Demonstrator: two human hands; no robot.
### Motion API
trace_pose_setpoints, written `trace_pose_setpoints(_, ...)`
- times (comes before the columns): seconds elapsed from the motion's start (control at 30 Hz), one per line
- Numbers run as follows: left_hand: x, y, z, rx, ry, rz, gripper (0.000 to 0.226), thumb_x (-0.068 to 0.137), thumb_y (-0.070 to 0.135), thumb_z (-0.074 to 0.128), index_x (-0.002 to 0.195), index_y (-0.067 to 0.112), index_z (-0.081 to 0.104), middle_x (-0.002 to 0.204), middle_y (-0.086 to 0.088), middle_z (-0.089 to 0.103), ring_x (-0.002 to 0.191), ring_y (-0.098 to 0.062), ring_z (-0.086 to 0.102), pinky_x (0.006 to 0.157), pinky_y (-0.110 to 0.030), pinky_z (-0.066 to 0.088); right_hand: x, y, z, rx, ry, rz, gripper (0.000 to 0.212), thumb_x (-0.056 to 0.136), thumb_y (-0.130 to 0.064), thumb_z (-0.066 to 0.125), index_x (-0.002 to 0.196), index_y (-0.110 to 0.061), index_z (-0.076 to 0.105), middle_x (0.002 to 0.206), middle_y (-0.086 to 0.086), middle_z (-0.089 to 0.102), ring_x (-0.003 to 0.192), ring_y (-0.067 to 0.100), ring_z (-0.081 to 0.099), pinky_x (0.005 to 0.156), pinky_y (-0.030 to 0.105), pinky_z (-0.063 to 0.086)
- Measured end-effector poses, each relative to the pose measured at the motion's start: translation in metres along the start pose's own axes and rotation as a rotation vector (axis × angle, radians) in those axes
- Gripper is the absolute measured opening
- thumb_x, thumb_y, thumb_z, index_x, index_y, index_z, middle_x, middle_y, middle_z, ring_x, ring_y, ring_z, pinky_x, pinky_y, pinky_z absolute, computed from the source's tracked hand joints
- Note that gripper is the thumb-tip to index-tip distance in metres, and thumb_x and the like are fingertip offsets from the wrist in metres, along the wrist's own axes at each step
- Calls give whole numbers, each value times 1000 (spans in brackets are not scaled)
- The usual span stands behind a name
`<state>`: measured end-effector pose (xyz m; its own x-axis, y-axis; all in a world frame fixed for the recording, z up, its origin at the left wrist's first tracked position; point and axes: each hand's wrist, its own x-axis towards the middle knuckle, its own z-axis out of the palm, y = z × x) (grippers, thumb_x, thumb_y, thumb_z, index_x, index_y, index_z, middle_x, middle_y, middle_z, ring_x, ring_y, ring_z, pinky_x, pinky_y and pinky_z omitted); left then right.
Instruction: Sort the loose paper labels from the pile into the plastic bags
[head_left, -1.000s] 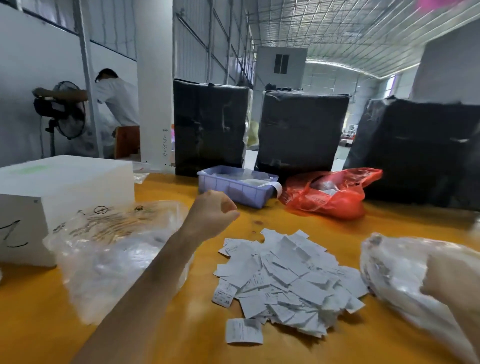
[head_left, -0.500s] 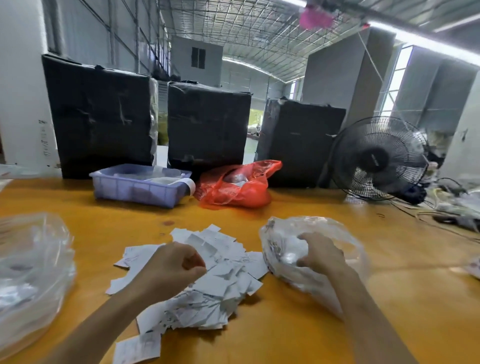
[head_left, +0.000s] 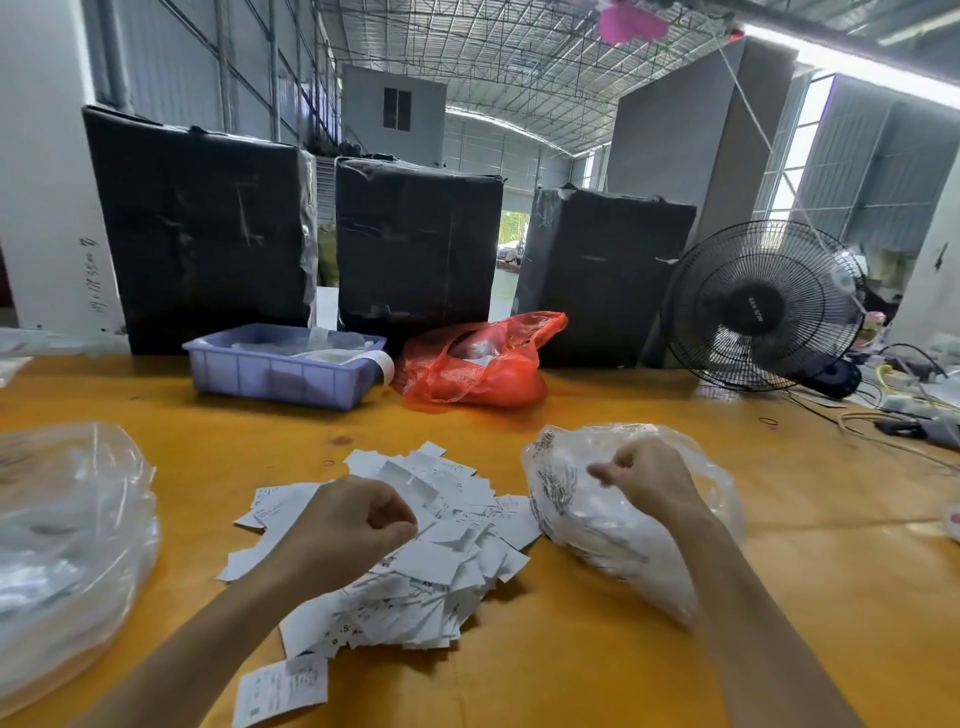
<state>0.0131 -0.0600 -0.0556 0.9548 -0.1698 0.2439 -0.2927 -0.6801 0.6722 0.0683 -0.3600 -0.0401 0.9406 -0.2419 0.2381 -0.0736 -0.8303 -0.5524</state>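
Warehouse table | left hand curled over labels, grasp unclear | right hand pinching bag just right of labels | second bag far left

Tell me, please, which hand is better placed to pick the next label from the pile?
Left. The left hand hovers, fingers curled, directly over the pile of paper labels, while the right hand is at the clear plastic bag beside it, seemingly gripping it.
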Motion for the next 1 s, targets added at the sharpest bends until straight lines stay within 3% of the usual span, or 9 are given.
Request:
trace_pose_setpoints(0.1,0,4,0,-107,22,-9,5,82,18,72,79,22,71,76,7,72,73,-4,67,70,-19,54,-9,-25,-12,456,-35,-83,23,88,-16,64,70,-3,71,79,9,74,68,22,65,54,20,47)
trace_pose_setpoints(0.17,-1,9,-1,-272,4,-24,7,80,25,73,83,19,72,77,3,74,73,-6,68,69,-20,54,-25,-51,-15,755,-346,-107,17,85,-17,64,73,-11,74,83,7,74,80,20,69,62,20,49)
trace_pose_setpoints(0.23,-2,15,-4,-514,-62,-69,33,71,43,72,91,16,71,85,2,75,79,-9,70,68,-19,54,-41,-75,-8,841,-611,-157,14,78,-24,67,73,-14,76,83,6,74,77,17,69,67,24,51)
trace_pose_setpoints(0.33,-2,22,-10,-758,-150,-143,59,62,58,65,97,12,69,95,-5,74,89,-16,70,76,-26,54,-63,-104,13,851,-763,-197,15,68,-29,73,71,-15,73,70,6,69,64,13,64,63,22,48)
trace_pose_setpoints(0.43,-3,22,-17,-813,-160,-149,57,59,60,63,94,16,71,96,-8,73,91,-18,70,83,-33,54,-76,-119,30,800,-770,-245,22,63,-33,77,64,-12,69,60,6,65,54,11,56,56,21,40)
trace_pose_setpoints(0.6,-4,14,-22,-797,-102,-216,43,63,36,76,96,8,72,84,-5,73,76,-12,68,61,-19,51,-77,-116,43,847,-733,-248,19,74,-25,71,73,-7,68,61,6,66,57,13,56,57,24,39)
trace_pose_setpoints(0.7,-3,12,-21,-819,-139,-286,45,58,33,79,94,7,73,91,-13,73,81,-19,67,65,-21,54,-76,-117,49,873,-669,-242,17,81,-19,69,76,-2,68,61,10,63,57,17,53,57,26,36)
trace_pose_setpoints(0.87,-1,9,-21,-879,-157,-298,37,66,8,78,99,-2,67,79,-9,68,66,-12,66,60,-18,53,-79,-119,54,815,-659,-212,39,71,-41,67,76,-2,66,53,1,57,51,11,58,58,26,40)
trace_pose_setpoints(1.0,0,8,-17,-914,17,-343,16,75,-4,71,88,-1,63,69,-7,64,55,-10,63,53,-16,52,-76,-118,53,846,-717,-84,46,68,-56,63,79,-11,66,66,-1,67,62,13,66,67,27,48)
